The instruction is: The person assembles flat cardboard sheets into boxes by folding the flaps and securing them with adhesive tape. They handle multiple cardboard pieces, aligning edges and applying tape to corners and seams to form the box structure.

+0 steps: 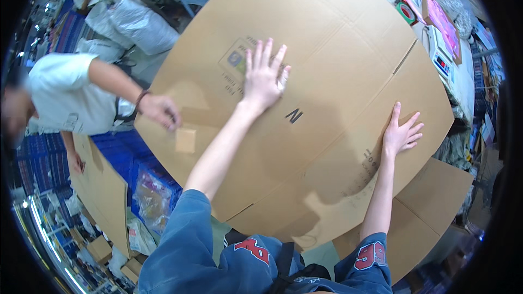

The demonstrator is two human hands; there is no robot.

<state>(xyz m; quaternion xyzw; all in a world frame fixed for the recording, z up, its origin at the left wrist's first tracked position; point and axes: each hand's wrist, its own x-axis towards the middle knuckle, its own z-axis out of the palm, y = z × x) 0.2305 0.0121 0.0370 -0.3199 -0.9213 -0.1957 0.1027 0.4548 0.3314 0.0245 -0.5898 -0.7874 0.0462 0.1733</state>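
Observation:
A large flattened brown cardboard box (321, 71) fills the middle, with creases, slots and dark print on it. My left hand (263, 79) lies on its face near the printed mark, fingers spread. Further right, my right hand (402, 132) rests on the cardboard close to its right edge, fingers also apart. Neither hand holds anything. Near the left edge of the sheet, a co-worker's hand (160, 111) reaches over a small tan square patch (186, 140); whether it touches the sheet I cannot tell.
The co-worker in a white shirt (65, 84) stands left beside another cardboard sheet (101, 185). White sacks (136, 24) lie behind. A digital scale (440, 54) and a pink-lined box (442, 19) sit at right. More cardboard (436, 201) leans at lower right; a blue crate (155, 185) stands left.

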